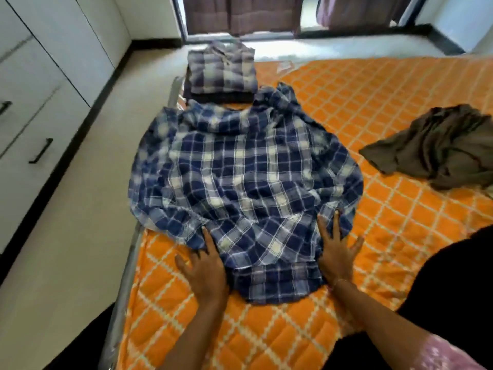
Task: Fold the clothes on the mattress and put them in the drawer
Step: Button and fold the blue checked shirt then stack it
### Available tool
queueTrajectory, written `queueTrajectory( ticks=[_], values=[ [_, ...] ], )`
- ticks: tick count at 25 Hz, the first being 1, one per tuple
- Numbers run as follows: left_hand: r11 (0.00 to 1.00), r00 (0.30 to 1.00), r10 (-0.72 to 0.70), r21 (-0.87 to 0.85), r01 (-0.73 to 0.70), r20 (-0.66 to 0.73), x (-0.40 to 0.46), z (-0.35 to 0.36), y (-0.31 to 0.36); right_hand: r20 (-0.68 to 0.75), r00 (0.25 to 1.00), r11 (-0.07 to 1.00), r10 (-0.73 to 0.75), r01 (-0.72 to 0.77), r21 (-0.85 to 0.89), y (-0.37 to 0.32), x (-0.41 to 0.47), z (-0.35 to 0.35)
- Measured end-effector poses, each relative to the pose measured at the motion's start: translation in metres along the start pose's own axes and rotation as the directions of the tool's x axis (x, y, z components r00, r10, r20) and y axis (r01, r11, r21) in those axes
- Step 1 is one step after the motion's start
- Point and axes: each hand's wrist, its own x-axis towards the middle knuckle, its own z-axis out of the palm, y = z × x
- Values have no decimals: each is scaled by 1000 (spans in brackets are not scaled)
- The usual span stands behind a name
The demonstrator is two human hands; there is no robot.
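We're in the folding stage here, and the blue plaid shirt [240, 177] is the one on the go: it lies spread across the orange quilted mattress [386, 102], rumpled, its near hem doubled under itself, with its left edge reaching the mattress's left side rail. Both hands are down on that near hem. The left hand [204, 265] lies flat with fingers splayed and straight, fingertips on the cloth, the palm half on the mattress; it grips nothing. The right hand [336, 252] mirrors it at the shirt's other near corner, fingers long and spread, thumb out to the side, pressing rather than pinching. Both forearms reach forward from the near edge, roughly parallel, the shirt's hem between them. By my reading this is a smoothing pass, and the next move wants the wrinkles pushed outward before the sides and sleeves come in. Beyond the shirt's collar, touching it, sits a folded pale plaid shirt [222, 69] on a dark stack, so at least 1 piece looks done. Well right of the blue shirt a brown garment [437, 148] lies crumpled, unfolded. The white drawers [34, 124], shut, stand across the floor to the mattress's left.
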Motion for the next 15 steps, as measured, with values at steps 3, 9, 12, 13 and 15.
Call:
queueTrajectory(
  ticks=[3,9,12,13,15],
  values=[
    [993,1000,-18,-118,20,18,-2,-4,-1,44,999,999,26,-24,-39,-2,6,-8],
    [991,949,-124,-87,103,-288,-28,-23,13,135,988,997,-74,77,-12,7,6,-22],
    [972,896,192,-47,-230,-401,-38,-27,10,80,990,979,-119,130,-157,13,2,-40],
    [905,817,407,61,-420,-408,-41,-30,7,-18,978,961,-207,200,-194,18,1,-48],
    [736,655,672,218,-641,-345,-33,-35,-1,-180,859,861,-479,419,-288,33,3,-56]
  ],
)
